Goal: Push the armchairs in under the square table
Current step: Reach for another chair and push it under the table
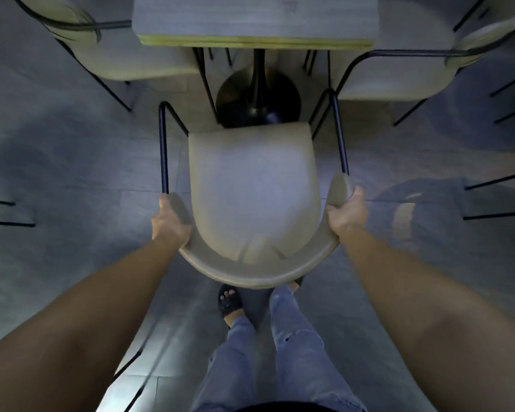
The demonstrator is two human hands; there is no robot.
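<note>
A beige armchair (253, 185) with thin black metal legs stands right in front of me, its seat facing the square table (254, 22). My left hand (168, 223) grips the left end of its curved backrest. My right hand (347, 211) grips the right end. The seat's front edge reaches the table's round black pedestal base (257, 98), still short of the tabletop's near edge. Two more beige armchairs stand at the table, one on the left (113, 52) and one on the right (399, 69), partly under it.
Grey tiled floor lies all around. Black legs of other furniture poke in at the left edge (3, 212) and right edge (500, 197). My legs in jeans and black sandals (229, 301) stand just behind the chair.
</note>
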